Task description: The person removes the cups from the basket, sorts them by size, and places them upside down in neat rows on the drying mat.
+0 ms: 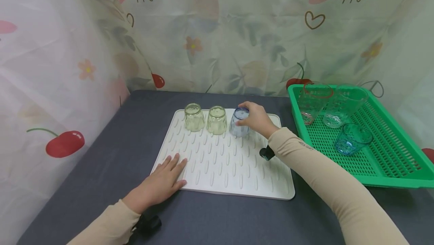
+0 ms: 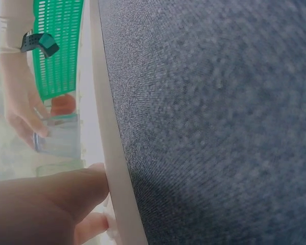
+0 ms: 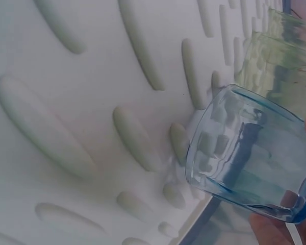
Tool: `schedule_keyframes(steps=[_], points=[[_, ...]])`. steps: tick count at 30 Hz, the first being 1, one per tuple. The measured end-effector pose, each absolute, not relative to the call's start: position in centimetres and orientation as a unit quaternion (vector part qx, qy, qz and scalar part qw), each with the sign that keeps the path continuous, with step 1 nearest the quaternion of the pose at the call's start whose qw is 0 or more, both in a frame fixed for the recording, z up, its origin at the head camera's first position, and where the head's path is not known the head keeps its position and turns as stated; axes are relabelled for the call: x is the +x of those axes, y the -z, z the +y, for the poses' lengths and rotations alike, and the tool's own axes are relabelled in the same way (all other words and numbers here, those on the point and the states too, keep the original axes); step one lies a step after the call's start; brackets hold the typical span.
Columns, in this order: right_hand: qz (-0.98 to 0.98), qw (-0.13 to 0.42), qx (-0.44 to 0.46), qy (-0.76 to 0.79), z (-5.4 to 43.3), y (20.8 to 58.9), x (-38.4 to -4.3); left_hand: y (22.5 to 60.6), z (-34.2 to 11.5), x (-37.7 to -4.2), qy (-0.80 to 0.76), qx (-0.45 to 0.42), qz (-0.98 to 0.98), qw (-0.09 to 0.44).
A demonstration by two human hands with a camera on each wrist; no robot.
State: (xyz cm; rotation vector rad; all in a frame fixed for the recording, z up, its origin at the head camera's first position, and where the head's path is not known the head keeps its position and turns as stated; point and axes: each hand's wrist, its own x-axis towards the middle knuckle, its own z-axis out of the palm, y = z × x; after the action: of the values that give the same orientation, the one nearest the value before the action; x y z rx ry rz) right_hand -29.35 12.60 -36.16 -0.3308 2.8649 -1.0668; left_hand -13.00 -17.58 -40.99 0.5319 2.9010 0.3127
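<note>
My right hand (image 1: 257, 118) grips a blue glass (image 3: 250, 153) near its base, fingers and thumb on either side. The glass is upside down, its rim down at the white ridged drying mat (image 1: 220, 166). To its left, two pale green glasses (image 1: 194, 117) (image 1: 216, 120) stand upside down in a row along the mat's far side. My left hand (image 1: 162, 181) rests spread on the mat's near left corner. In the left wrist view, the thumb (image 2: 86, 186) touches the mat's edge.
A green slotted basket (image 1: 390, 162) stands at the right. Inside are a clear glass with a red rim (image 1: 315, 98), a tall clear glass (image 1: 346, 103) and a short blue glass (image 1: 353, 139). A dark cloth (image 1: 129, 135) covers the table; a printed curtain (image 1: 223, 34) hangs behind.
</note>
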Motion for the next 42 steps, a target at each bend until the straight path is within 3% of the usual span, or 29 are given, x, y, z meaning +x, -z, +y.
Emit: schedule_keyframes(steps=[42], points=[[0.894, 0.081, -0.095, 0.43, 13.3, 38.0, -30.1, 40.8, -17.6, -13.2, -0.111, 0.178, 0.972, 0.105]])
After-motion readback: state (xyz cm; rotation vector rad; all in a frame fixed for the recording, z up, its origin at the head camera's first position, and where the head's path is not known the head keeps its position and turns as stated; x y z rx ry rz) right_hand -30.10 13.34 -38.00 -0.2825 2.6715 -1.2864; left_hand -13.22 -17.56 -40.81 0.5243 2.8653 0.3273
